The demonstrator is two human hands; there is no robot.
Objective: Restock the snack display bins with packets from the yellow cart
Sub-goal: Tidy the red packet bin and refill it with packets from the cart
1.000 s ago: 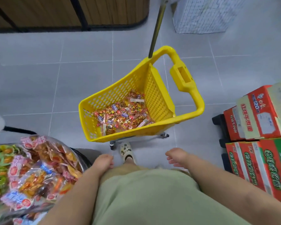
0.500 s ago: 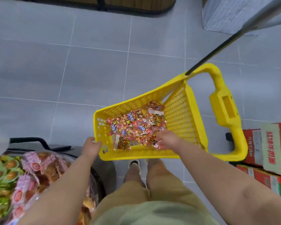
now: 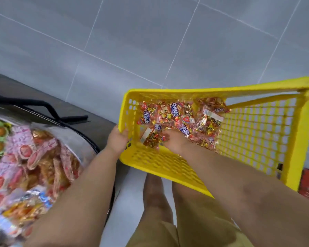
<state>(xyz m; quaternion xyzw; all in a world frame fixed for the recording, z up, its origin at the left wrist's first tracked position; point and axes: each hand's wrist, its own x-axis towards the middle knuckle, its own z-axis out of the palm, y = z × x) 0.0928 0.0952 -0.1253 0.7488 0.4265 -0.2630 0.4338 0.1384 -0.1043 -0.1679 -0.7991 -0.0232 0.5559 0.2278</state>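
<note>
The snack packets [image 3: 169,114] lie heaped in the yellow cart [image 3: 257,132], just right of the display bin [image 3: 73,139]. The right hand [image 3: 175,142] is sunk among them, fingers hidden, so its grip cannot be told. The left hand [image 3: 117,139] curls its fingers over the cart's near corner rim.

Grey tiled floor [image 3: 150,41] (pale grout lines [image 3: 87,41]), evenly lit.

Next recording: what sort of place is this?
Probably a shop floor, likely a snack or grocery store: a yellow cart holds wrapped snack packets, a display bin heaped with bagged snacks stands beside it, and the floor is grey tile.
</note>
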